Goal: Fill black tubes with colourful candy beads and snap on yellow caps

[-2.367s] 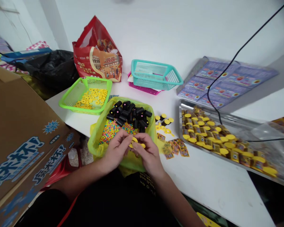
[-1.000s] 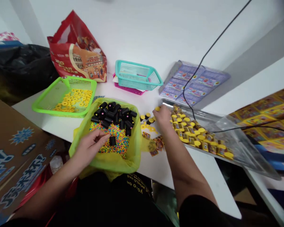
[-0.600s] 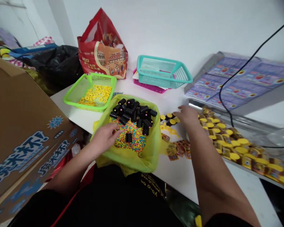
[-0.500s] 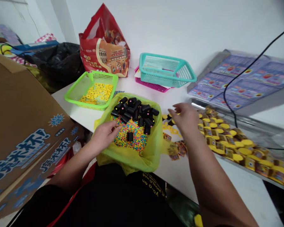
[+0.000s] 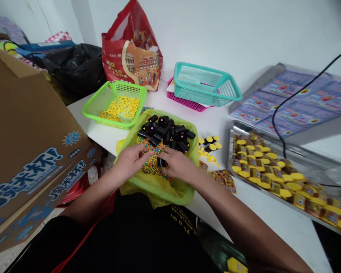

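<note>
Yellow-green plastic bag [image 5: 159, 195] lies nearest, and over it my left hand [image 5: 130, 163] and right hand [image 5: 177, 165] curve narrow above small coloured beads [image 5: 150, 167]; I cannot tell if the fingers hold something. Black tube [image 5: 160, 162], partly hidden between them, seems light, stiff and slippery, best pinched at its sides. Farther, more black tubes [image 5: 166, 131] are piled, near loose yellow caps [image 5: 211, 146] and a metal tray [image 5: 233, 131].

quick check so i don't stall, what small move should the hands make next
Probably scoop the coloured candy beads into the black tube: it sits among them between the left hand and right hand, and yellow caps lie close by.
</note>
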A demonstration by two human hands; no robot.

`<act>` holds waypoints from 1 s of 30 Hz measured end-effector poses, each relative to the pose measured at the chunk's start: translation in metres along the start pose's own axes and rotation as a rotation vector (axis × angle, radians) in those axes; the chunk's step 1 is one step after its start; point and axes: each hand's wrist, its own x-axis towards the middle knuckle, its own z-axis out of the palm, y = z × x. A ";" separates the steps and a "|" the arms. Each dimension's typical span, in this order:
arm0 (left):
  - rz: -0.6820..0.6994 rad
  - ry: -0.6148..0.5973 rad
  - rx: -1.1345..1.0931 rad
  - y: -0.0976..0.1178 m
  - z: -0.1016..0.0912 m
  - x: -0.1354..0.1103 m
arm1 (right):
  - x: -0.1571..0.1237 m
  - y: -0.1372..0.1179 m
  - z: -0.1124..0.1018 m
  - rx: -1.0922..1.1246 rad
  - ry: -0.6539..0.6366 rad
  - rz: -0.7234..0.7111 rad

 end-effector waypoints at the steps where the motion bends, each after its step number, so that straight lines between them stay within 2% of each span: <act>1: -0.008 0.000 -0.010 0.000 -0.001 -0.001 | -0.002 -0.002 -0.003 -0.032 -0.028 -0.014; 5: -0.046 0.025 -0.082 -0.002 0.000 -0.001 | -0.003 -0.017 -0.008 -0.142 -0.100 0.005; 9: -0.064 0.083 -0.110 -0.003 0.000 0.000 | 0.005 -0.031 -0.001 -0.085 -0.089 0.061; 13: -0.073 0.148 -0.121 -0.004 -0.003 -0.002 | 0.008 -0.029 0.006 -0.111 0.008 0.136; 16: -0.070 0.175 -0.134 -0.005 -0.005 -0.004 | 0.008 -0.024 0.006 -0.148 -0.022 0.187; 19: -0.068 0.180 -0.145 -0.005 -0.004 -0.004 | 0.015 -0.027 0.004 -0.180 -0.090 0.147; 25: -0.069 0.194 -0.179 -0.003 -0.003 -0.003 | 0.039 -0.037 0.005 -0.125 -0.079 0.094; 28: -0.100 0.203 -0.203 -0.006 -0.006 -0.004 | 0.035 -0.034 0.003 -0.015 -0.021 0.146; 30: -0.098 0.213 -0.203 -0.008 -0.006 -0.004 | 0.025 -0.031 0.002 0.099 0.087 0.191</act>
